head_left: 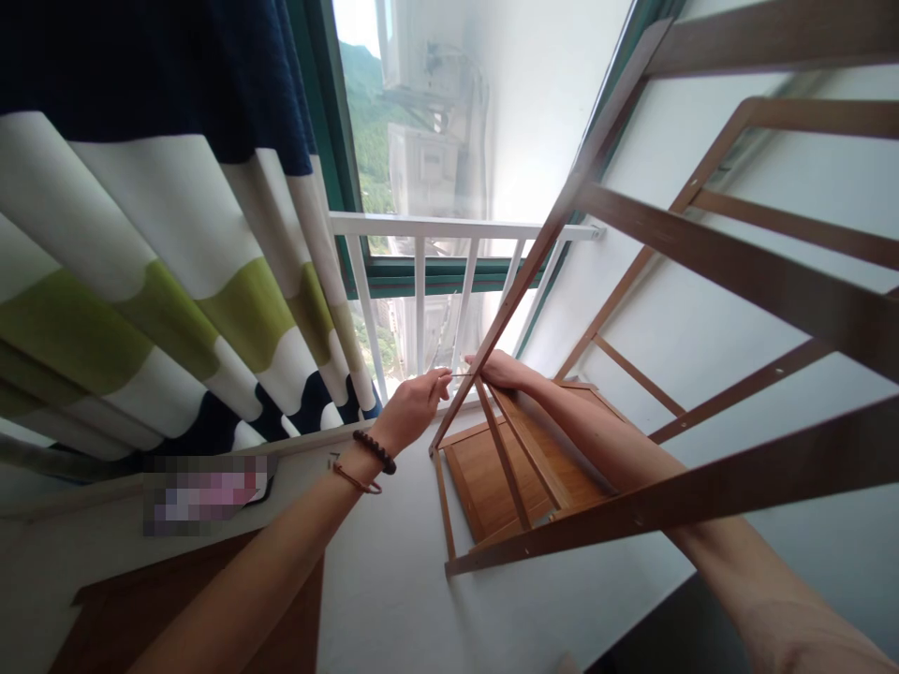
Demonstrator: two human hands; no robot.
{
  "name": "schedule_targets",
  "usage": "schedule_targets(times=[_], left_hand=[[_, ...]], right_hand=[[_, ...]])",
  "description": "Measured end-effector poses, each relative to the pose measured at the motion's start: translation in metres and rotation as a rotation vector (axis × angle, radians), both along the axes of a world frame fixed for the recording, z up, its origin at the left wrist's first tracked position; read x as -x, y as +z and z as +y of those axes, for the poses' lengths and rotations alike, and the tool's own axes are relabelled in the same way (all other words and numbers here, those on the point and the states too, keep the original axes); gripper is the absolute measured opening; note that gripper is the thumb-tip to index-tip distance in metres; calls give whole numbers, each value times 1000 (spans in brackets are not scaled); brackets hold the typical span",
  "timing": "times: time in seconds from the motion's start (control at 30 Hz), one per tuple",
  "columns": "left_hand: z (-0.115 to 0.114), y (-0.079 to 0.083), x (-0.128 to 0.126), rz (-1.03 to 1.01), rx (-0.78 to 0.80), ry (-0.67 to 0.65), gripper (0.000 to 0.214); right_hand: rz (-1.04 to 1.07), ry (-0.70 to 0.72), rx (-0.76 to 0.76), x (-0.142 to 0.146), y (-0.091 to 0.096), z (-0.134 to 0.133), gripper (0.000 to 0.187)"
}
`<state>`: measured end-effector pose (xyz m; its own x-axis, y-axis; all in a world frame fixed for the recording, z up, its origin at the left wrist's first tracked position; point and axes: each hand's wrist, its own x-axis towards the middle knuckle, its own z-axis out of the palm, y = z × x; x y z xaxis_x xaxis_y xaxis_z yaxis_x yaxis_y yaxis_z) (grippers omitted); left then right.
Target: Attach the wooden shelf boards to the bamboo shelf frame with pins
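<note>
A brown wooden rack [618,501] with slatted sides and board shelves [492,468] stands tilted in view at the right. My left hand [414,404] is closed in a pinch on a thin metal rod [460,375], whose far end meets the slanting post of the rack. What kind of tool the rod is cannot be made out. Reaching through the frame, my right hand [507,371] holds the rack at that same post, by the shelf's edge. The post hides part of its fingers.
Behind the rack are a white railing [449,227] and a window. A striped curtain [211,281] hangs at the left. Small dark pieces [333,460] and a blurred-out item [203,496] lie on the pale surface. Brown wood [211,571] shows at lower left.
</note>
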<state>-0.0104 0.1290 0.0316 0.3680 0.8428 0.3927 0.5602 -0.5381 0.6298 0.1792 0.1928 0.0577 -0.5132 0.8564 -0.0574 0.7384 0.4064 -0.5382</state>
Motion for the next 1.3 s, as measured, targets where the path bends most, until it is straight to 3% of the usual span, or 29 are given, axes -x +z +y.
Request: schedule_targets(times=[0.17, 0.3, 0.37, 0.47, 0.63, 0.73, 0.83, 1.03, 1.13, 1.2, 1.3], left_hand=[[-9, 9, -10, -323, 345, 35, 43], [-4, 16, -6, -505, 637, -108, 45], [-1, 15, -3, -507, 680, -159, 42], [4, 9, 2, -360, 497, -144, 37], [15, -5, 13, 9, -227, -146, 31], [19, -9, 13, 70, -349, -174, 32], [14, -10, 5, -105, -176, -126, 27], [0, 3, -6, -548, 533, -3, 40], [0, 11, -8, -737, 767, -3, 40], [2, 14, -10, -802, 774, 6, 41], [2, 12, -14, -696, 535, 11, 38]], right_hand=[[1, -45, -22, 1, 2, -5, 24], [-17, -49, -28, 0, 2, -5, 23], [-33, -35, -24, 0, 2, -5, 22], [-37, -21, -2, 1, 2, -3, 22], [15, 28, 23, 2, -3, 0, 25], [30, 34, 11, 0, -5, -1, 26], [-23, 38, -25, -1, -3, -4, 26], [-167, 18, -112, 4, 6, -12, 22], [-190, 16, -131, 7, 8, -14, 19], [-204, 25, -129, 8, 9, -14, 19], [-211, 29, -111, 8, 11, -14, 20]])
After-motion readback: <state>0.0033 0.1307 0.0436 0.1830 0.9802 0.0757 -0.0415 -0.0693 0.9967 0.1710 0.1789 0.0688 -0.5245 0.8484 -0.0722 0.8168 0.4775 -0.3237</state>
